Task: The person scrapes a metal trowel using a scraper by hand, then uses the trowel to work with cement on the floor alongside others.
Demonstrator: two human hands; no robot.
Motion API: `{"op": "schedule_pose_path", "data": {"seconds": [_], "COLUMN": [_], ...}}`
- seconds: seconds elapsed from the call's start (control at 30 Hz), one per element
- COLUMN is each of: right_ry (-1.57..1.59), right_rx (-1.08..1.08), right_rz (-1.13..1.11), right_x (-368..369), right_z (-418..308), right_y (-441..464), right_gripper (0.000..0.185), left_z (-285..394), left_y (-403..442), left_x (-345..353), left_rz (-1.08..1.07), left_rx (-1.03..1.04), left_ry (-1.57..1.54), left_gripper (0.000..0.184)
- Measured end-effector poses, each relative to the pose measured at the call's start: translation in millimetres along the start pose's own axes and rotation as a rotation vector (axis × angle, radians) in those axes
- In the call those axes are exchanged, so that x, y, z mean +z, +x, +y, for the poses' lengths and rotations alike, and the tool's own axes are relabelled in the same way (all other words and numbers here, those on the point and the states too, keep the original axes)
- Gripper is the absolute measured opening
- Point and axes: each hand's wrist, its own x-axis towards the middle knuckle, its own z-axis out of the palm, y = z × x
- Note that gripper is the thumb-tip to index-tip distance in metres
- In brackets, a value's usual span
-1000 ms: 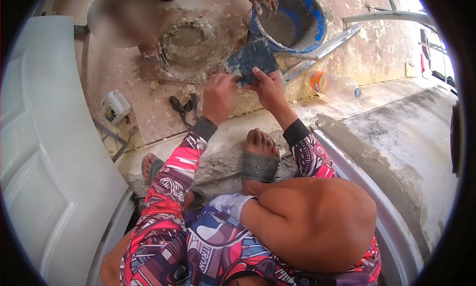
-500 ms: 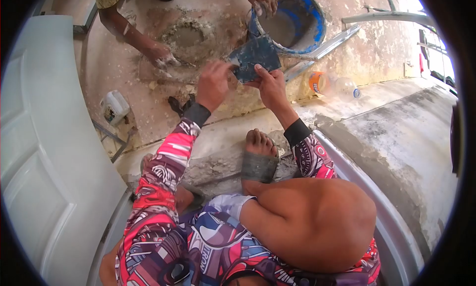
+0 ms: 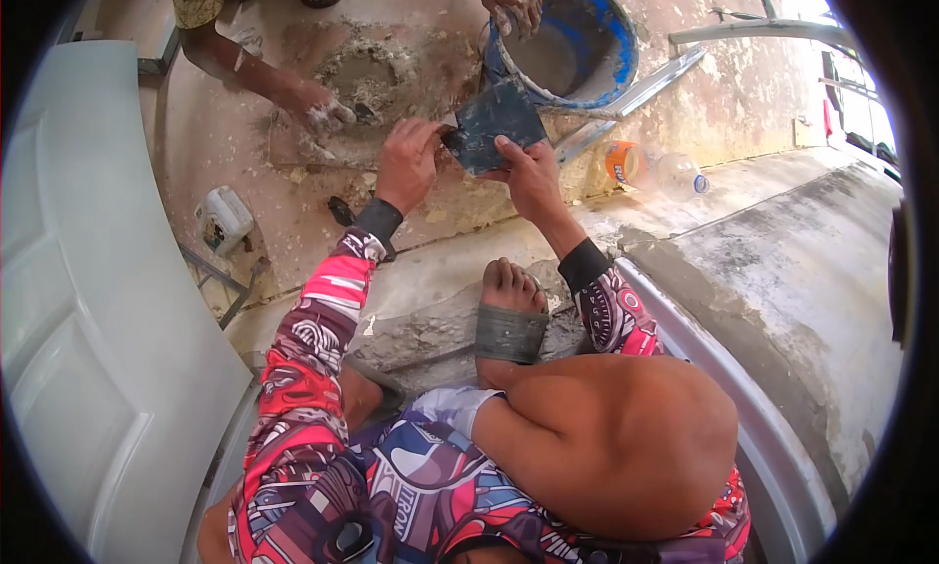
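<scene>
My right hand (image 3: 533, 178) grips a dark, flat square plate (image 3: 499, 124) smeared with grey, the thumb lying on its upper face. Close to the plate's left edge is my left hand (image 3: 407, 165), its fingers pinched together. A small dark bit shows between these fingertips and the plate, too small to name. Beyond the plate stands a blue-rimmed bucket (image 3: 626, 36) with grey mix inside. Another person's whitened hand (image 3: 318, 112) holds a small dark tool over a ring of grey mortar (image 3: 357, 65). That person's other hand (image 3: 511, 1) hangs at the bucket's rim.
A pale panelled door (image 3: 88, 270) stands along the left side. A white plastic jug (image 3: 224, 220) lies near it. A bottle with an orange label (image 3: 626, 163) and a clear one (image 3: 682, 177) lie at right. Metal bars (image 3: 646, 90) lie beside the bucket.
My left hand has shifted slightly left and down, and the plate has tilted a little. The other person's hand with the tool has moved slightly right over the mortar.
</scene>
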Motion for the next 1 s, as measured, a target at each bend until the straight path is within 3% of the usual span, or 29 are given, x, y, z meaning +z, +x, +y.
{"op": "schedule_pose_path", "data": {"seconds": [0.07,0.17,0.27,0.37,0.47,0.57,0.67,0.8,1.0], "right_ry": [-0.001,-0.112,-0.204,-0.203,-0.257,-0.178,-0.090,-0.226,-0.189], "right_rx": [-0.005,-0.038,-0.012,-0.052,-0.057,0.021,0.001,-0.014,0.026], "right_rz": [0.008,-0.052,0.032,0.111,0.026,-0.041,-0.005,-0.084,-0.054], "right_x": [0.5,-20.4,-11.4,-10.6,-20.4,6.3,11.9,-3.5,-0.1], "right_z": [0.5,15.3,12.8,19.5,26.0,-0.6,-0.6,9.4,1.7], "right_y": [1.7,8.9,7.1,9.6,14.7,-7.6,-8.1,2.6,-8.8], "right_gripper": [0.019,0.019,0.021,0.035,0.028,0.022,0.023,0.021,0.021], "left_z": [5.3,27.7,3.7,10.7,23.2,-7.6,1.8,29.7,-19.2], "left_y": [2.2,-5.5,8.6,1.0,-4.2,12.3,11.9,-11.4,12.2], "left_x": [1.4,4.9,4.4,7.3,10.7,5.4,3.5,9.9,8.0], "left_rz": [-0.036,-0.094,-0.014,-0.043,-0.012,0.021,0.071,0.007,0.109], "left_rx": [-0.014,0.126,0.024,-0.010,0.032,-0.192,-0.112,-0.038,-0.216], "left_ry": [-0.036,-0.085,-0.059,-0.098,-0.123,-0.081,-0.119,-0.153,-0.092], "left_gripper": [0.028,0.030,0.026,0.025,0.022,0.020,0.020,0.018,0.021]}}
